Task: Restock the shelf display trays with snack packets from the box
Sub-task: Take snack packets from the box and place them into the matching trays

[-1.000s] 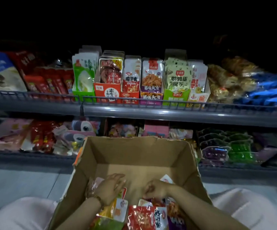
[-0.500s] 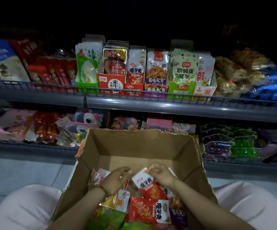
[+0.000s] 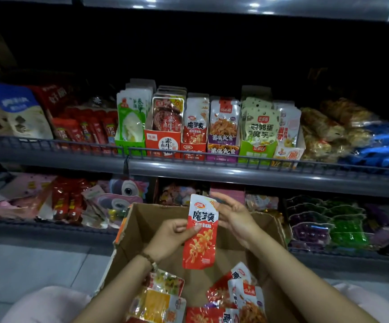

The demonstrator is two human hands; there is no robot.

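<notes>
Item one: red-and-white packet (image 3: 200,231), upright, held in the air above the open cardboard box (image 3: 140,222), below the front rail of the middle shelf (image 3: 212,170).

Item two: left hand (image 3: 171,236). We note the thumb pressed on the packet's front at its left edge, with the fingers curled behind it in a firm pinch. A bead bracelet (image 3: 148,259) sits on the wrist.

Item three: right hand (image 3: 236,221). We record the fingers stretched out straight, touching the packet's upper right edge and not curled round it.

Item four: loose packets (image 3: 235,292) lying flat on the box floor, red ones to the right and a yellow one to the left.

Item five: display trays (image 3: 163,143) on the middle shelf, six side by side, each with packets standing upright. We list green, red, a matching red tray (image 3: 194,149) showing the same design as the held packet, purple, green, and white-and-orange.

Item six: lower shelf (image 3: 49,227) behind the box, carrying mixed bagged goods too dim for us to identify.
</notes>
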